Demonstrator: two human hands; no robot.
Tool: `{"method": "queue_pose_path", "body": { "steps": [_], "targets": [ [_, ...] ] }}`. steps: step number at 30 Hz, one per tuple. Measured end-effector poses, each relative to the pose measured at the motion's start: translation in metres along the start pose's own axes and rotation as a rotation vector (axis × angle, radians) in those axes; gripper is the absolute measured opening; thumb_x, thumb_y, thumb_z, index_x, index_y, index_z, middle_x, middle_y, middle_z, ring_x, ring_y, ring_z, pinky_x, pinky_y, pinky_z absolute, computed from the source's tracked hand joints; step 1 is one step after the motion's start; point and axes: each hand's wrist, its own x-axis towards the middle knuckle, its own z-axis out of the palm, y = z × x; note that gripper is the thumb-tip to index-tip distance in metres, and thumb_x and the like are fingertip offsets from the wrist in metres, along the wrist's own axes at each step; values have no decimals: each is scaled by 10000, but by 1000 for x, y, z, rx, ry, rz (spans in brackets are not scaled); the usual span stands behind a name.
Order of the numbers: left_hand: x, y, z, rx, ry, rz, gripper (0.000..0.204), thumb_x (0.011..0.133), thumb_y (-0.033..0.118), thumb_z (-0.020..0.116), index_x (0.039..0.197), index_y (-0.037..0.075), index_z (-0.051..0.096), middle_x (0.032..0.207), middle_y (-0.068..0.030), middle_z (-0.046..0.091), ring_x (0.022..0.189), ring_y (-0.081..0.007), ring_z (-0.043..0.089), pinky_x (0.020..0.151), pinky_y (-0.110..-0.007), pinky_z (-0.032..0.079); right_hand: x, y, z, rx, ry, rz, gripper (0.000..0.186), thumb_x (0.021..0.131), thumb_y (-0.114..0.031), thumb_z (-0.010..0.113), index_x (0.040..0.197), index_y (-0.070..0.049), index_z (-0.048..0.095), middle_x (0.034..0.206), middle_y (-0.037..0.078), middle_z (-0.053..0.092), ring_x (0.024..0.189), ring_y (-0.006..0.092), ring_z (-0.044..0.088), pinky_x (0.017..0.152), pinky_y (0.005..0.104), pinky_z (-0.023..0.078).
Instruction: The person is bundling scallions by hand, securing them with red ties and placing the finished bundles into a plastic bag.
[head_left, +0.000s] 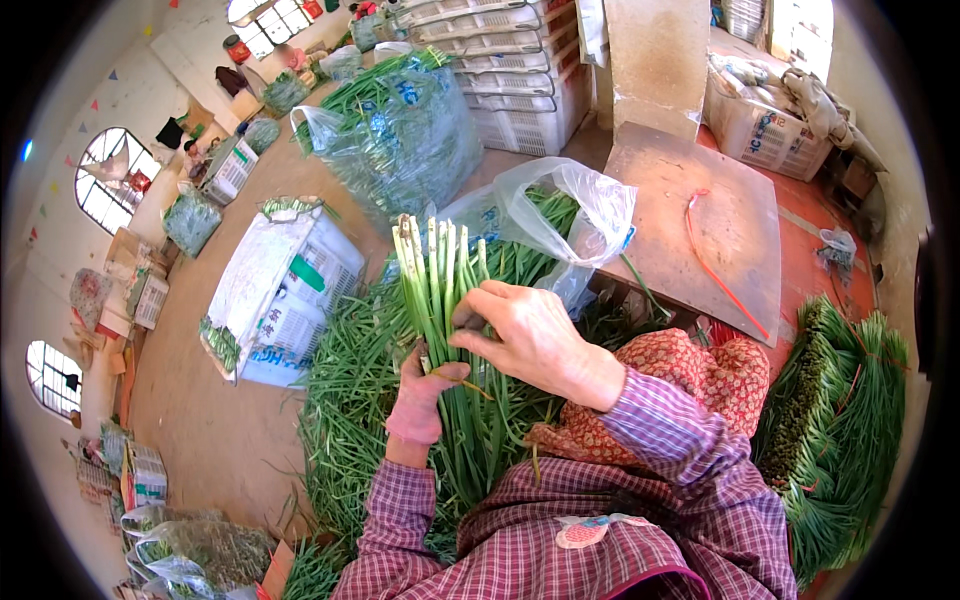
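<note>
My left hand (415, 405), in a pinkish wrist covering, is wrapped round a bunch of garlic chives (428, 290). The white stalk ends point up and the green leaves hang down. A yellowed leaf (476, 388) sticks out by the left thumb. Against the bunch's right side, my right hand (530, 335) has its thumb and fingers closed in a pinch; whatever is between the fingertips is hidden. Beneath both hands spreads a large heap of loose garlic chives (345, 400). An opened clear plastic bag (600, 205) with more greens lies just beyond.
A brown board (700, 230) with a red strap (715, 270) lies at right. Tied garlic chives (840, 440) are stacked beside me, near a red floral cloth (690, 380). White crates (290, 290) stand left and stacked crates (525, 110) behind, near a stuffed plastic bag (400, 140). People sit far left.
</note>
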Motion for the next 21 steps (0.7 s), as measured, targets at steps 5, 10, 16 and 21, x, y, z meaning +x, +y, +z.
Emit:
{"method": "queue_pose_path", "body": {
  "steps": [5,10,16,21],
  "targets": [
    [-6,1,23,94,-29,77,585,713,20,719,1266,24,528,1021,-27,617,859,-129,592,725,-282,505,4,9,20,-102,79,19,198,809,-197,710,842,-38,597,747,98,593,644,304,632,544,397,495],
    [9,-33,-7,-25,-72,125,602,780,216,772,1268,-13,504,1078,-71,615,863,-157,603,810,-300,525,-13,-11,15,161,-145,-88,172,834,-179,679,805,-34,590,717,123,592,619,313,605,546,395,492],
    [2,-29,-15,142,-200,153,393,889,135,602,1265,59,518,1073,-69,633,996,-206,615,1000,-392,452,-32,-34,-21,457,-612,-127,274,875,-344,653,873,-71,680,814,127,668,727,317,659,669,407,540],
    [-4,-9,-2,127,-52,24,554,727,100,697,1239,-10,516,1042,-84,635,909,-188,623,859,-321,505,-18,39,-23,136,86,175,357,863,-313,691,1025,-5,609,854,140,658,706,246,665,628,354,542]
  ]
}}
